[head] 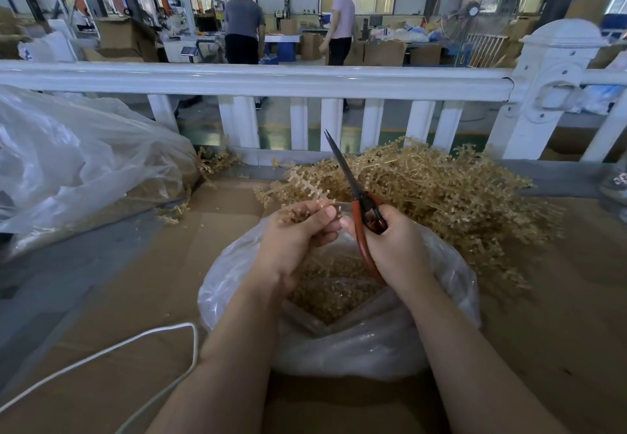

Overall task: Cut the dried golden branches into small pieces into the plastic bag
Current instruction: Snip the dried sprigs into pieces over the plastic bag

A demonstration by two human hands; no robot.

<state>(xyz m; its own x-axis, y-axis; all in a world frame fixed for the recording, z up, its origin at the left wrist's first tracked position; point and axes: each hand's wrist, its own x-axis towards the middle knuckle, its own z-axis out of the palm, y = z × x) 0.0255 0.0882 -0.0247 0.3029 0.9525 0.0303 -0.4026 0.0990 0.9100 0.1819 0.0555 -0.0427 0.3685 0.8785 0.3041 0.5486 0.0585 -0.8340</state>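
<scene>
My left hand (298,233) holds a small bunch of dried golden branches (298,211) between fingers and thumb, just above the open plastic bag (451,284). My right hand (393,240) grips red-handled scissors (356,192), blades together and pointing up and away. The bag lies on brown cardboard and holds many short golden pieces (334,292). A large pile of uncut golden branches (441,189) lies right behind the bag, to the right.
A big clear plastic sack (78,162) of branches lies at the left. A white fence (258,80) runs across behind the pile. A white cord (135,342) loops over the cardboard (142,274) at lower left. Two people stand far back among boxes.
</scene>
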